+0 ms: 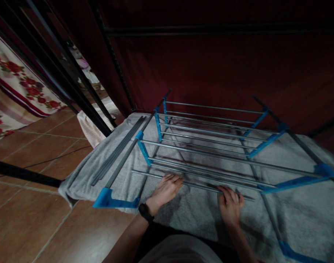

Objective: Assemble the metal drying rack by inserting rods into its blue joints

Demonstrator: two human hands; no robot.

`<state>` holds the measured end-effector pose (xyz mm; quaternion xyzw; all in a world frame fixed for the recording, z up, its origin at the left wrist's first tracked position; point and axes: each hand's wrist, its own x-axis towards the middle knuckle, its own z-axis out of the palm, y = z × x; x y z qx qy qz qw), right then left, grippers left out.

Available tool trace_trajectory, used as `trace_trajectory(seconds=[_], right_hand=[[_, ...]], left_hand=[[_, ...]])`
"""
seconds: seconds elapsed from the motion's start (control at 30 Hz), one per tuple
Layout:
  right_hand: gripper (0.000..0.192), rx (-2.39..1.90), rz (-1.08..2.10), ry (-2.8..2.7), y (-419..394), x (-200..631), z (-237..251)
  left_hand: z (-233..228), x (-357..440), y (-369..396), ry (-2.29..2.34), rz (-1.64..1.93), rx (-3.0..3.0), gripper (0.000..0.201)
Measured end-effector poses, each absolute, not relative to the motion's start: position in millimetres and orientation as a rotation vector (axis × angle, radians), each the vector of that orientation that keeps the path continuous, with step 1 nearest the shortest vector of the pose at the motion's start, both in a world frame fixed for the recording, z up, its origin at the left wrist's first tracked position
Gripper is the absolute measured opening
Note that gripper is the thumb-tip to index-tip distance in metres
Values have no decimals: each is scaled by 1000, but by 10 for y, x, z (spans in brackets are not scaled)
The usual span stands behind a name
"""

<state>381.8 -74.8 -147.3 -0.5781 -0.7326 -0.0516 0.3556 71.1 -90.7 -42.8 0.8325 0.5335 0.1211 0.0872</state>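
A metal rack [210,146] of thin grey rods and blue plastic brackets lies on a grey towel [292,219] on the floor. My left hand [167,190] rests palm down on the nearest loose rod [145,174], fingers stretched over it. A black watch [145,212] is on that wrist. My right hand [230,204] lies on the same rod further right, fingers curled over it. A blue corner bracket [112,200] sits at the towel's near left edge.
A bundle of spare grey rods [120,149] lies on the towel's left side. Brown floor tiles [32,204] spread to the left. Black poles [60,69] slant across the upper left before a floral cloth [10,80]. A dark red wall [224,62] stands behind.
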Motion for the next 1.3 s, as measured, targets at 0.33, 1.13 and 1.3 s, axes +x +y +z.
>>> trace_trajectory(seconds=[0.33,1.13,1.3], right_hand=[[30,-1451,-184,-1873,-754,3816,-1387],[32,-1473,-165,-1833,-526,3928,-659],[33,-1452,-201,-1822,-436,4055,-550]], left_hand=[[-388,701,-913,1593,398,2480,29],[-130,781,-692,1597,707,2692,35],[-95,846,-626,1597,773,2727,33]])
